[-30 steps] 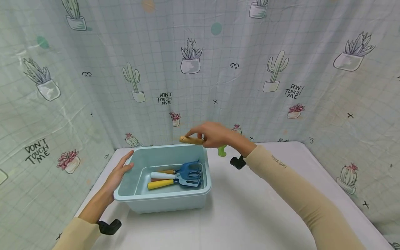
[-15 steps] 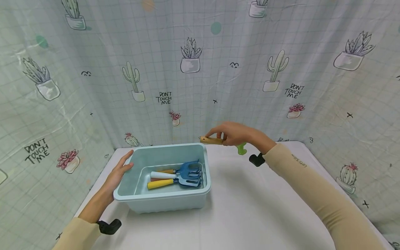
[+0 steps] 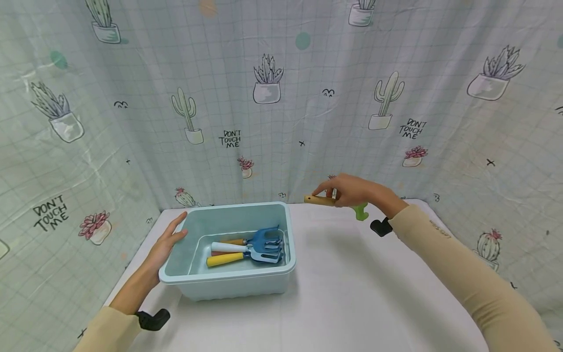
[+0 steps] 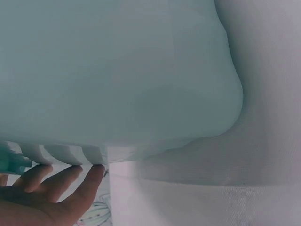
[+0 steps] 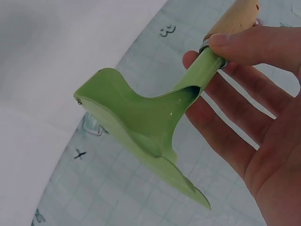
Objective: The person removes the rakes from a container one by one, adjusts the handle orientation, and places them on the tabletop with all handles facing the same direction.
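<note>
In the head view my left hand (image 3: 163, 248) holds the left rim of a pale blue plastic basin (image 3: 228, 287), the thumb over the rim. Its fingertips (image 4: 98, 170) touch the outer wall under the rim in the left wrist view. My right hand (image 3: 352, 189) pinches a small green garden hoe (image 5: 153, 117) between thumb and fingers, where the wooden handle (image 3: 317, 200) meets the metal neck. The hoe is held to the right of the basin, its green blade pointing down and to the right in the head view.
Inside the basin several garden tools lie heaped, among them a blue hand fork (image 3: 260, 240) and a lighter blue one (image 3: 266, 256), plus a yellow handle (image 3: 224, 259). The white table (image 3: 347, 274) stretches right of the basin. A cactus-print curtain (image 3: 308, 98) hangs behind and at both sides.
My right hand has carried the hoe rightward, from above the basin's far right corner to beyond its right side. The left hand and the basin have stayed in place.
</note>
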The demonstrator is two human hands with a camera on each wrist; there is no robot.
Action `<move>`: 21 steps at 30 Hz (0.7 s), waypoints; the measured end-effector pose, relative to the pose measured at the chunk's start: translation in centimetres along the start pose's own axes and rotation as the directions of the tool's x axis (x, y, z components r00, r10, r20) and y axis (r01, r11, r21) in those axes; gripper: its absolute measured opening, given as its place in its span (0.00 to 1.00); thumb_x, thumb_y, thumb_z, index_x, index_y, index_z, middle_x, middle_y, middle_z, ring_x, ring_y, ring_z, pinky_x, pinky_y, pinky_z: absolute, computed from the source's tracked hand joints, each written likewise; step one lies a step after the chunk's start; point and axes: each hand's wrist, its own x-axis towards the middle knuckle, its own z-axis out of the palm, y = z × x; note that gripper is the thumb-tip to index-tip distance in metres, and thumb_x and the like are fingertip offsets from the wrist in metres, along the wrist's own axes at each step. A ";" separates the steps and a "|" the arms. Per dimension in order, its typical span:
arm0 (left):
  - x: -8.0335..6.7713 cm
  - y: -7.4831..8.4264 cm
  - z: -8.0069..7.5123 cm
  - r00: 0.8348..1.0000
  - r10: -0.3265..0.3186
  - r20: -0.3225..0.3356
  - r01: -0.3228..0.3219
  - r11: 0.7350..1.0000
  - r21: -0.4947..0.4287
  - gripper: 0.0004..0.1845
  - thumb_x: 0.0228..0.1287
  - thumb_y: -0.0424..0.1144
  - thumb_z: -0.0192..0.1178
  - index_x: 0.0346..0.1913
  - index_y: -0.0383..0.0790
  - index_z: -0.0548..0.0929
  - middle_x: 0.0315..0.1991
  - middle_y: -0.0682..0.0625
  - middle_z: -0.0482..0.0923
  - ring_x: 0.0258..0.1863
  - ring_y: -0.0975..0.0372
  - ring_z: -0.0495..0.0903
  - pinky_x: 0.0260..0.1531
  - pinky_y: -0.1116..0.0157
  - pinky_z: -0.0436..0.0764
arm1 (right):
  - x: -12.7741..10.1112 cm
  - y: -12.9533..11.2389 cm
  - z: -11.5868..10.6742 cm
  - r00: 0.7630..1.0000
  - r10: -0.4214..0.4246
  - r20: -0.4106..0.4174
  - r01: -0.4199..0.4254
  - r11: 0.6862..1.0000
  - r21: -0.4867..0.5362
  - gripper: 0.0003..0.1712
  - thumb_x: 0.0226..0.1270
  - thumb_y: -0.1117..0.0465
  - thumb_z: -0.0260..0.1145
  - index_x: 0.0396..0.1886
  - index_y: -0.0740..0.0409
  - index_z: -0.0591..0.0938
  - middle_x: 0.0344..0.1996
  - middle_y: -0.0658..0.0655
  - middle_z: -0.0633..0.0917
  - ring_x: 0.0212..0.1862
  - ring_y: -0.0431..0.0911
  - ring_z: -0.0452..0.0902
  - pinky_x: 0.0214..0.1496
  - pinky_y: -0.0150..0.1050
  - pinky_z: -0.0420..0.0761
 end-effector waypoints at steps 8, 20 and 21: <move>-0.1 0.0 0.0 1.000 0.003 -0.002 -0.003 1.000 0.007 0.34 0.85 0.50 0.38 0.84 0.67 0.35 0.86 0.51 0.28 0.84 0.38 0.39 0.75 0.32 0.53 | -1.2 2.1 0.5 0.997 0.063 0.038 -0.064 0.998 0.016 0.33 0.62 0.75 0.67 0.65 0.48 0.83 0.47 0.57 0.88 0.46 0.51 0.89 0.47 0.43 0.88; -0.2 0.2 0.0 1.000 0.002 0.005 -0.002 1.000 0.001 0.35 0.85 0.50 0.39 0.84 0.67 0.35 0.86 0.51 0.27 0.84 0.38 0.39 0.75 0.32 0.53 | -2.4 6.4 2.9 0.993 0.115 0.039 -0.117 0.992 0.041 0.26 0.63 0.74 0.69 0.60 0.52 0.85 0.45 0.57 0.88 0.47 0.51 0.87 0.51 0.47 0.88; -0.2 0.2 0.0 1.000 -0.001 0.005 0.001 1.000 0.000 0.35 0.85 0.50 0.39 0.84 0.68 0.35 0.86 0.51 0.27 0.84 0.38 0.39 0.75 0.32 0.53 | -2.4 6.7 3.2 0.991 0.126 0.042 -0.128 0.991 0.048 0.26 0.63 0.74 0.69 0.60 0.51 0.85 0.45 0.57 0.87 0.47 0.52 0.87 0.51 0.47 0.88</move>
